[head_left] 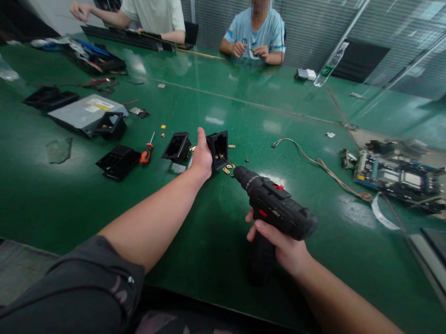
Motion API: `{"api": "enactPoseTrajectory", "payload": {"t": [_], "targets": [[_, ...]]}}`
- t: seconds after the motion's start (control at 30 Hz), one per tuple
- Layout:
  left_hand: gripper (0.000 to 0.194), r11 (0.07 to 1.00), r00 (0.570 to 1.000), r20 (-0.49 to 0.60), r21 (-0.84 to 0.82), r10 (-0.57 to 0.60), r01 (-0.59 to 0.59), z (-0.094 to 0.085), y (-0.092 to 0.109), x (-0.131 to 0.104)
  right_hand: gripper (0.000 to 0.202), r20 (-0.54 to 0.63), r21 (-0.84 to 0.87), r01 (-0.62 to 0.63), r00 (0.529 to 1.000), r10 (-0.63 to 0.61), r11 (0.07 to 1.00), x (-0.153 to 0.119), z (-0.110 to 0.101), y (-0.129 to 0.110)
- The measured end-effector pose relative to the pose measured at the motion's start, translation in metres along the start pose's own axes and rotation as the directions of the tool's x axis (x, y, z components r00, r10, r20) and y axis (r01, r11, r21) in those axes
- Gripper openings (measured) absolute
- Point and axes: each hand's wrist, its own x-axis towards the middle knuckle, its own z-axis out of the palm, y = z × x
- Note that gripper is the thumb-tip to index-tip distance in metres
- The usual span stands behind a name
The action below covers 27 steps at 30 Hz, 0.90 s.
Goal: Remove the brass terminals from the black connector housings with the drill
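Observation:
My left hand [202, 155] grips a small black plastic box [220, 147] by its left side, its open face turned to the right. Brass-coloured bits show inside the box. In my right hand [279, 241] is a black cordless drill [277, 203], its chuck pointing left towards the box but apart from it. Several small brass plates [226, 170] lie on the table beside the box, and a small screw [247, 159] lies a little to the right. A second black box [177, 147] sits just left of my left hand.
Left on the green table [190, 215] are an orange-handled screwdriver [145, 154], a black plastic part [118, 161] and a silver metal unit [86, 111]. Circuit boards [400, 175] with a cable [321, 165] lie right. A bottle [330, 65] and two people are across the table.

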Motion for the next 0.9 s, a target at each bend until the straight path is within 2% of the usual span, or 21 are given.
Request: {"api": "enactPoseTrajectory", "payload": {"t": [0.1, 0.33, 0.5, 0.7, 0.9], "targets": [[0.087, 0.999, 0.996, -0.073, 0.02, 0.043, -0.042, 0.0011, -0.0014, 0.001, 0.029, 0.007, 0.003, -0.01, 1.0, 0.01, 1.0, -0.0002, 0.0002, 0.0007], [0.088, 0.996, 0.991, -0.11, 0.036, 0.082, -0.078, 0.0006, -0.0038, 0.0025, 0.03, -0.014, -0.004, -0.021, 1.0, 0.021, 1.0, 0.001, 0.0015, -0.0002], [0.088, 1.0, 0.997, -0.068, 0.007, 0.019, -0.018, 0.0003, 0.0001, 0.0014, 0.029, 0.007, -0.019, -0.016, 1.0, 0.016, 1.0, 0.001, 0.0008, 0.001], [0.091, 0.999, 1.0, -0.017, -0.041, 0.01, -0.011, 0.003, 0.0021, -0.0007, 0.036, 0.003, -0.008, -0.023, 1.0, 0.023, 1.0, 0.0, -0.0001, -0.0005], [0.09, 0.999, 0.998, -0.055, -0.044, 0.02, -0.022, 0.0059, 0.0042, -0.0018, 0.033, 0.021, -0.014, -0.024, 0.999, 0.024, 1.0, 0.0002, 0.0008, 0.0012]]}}
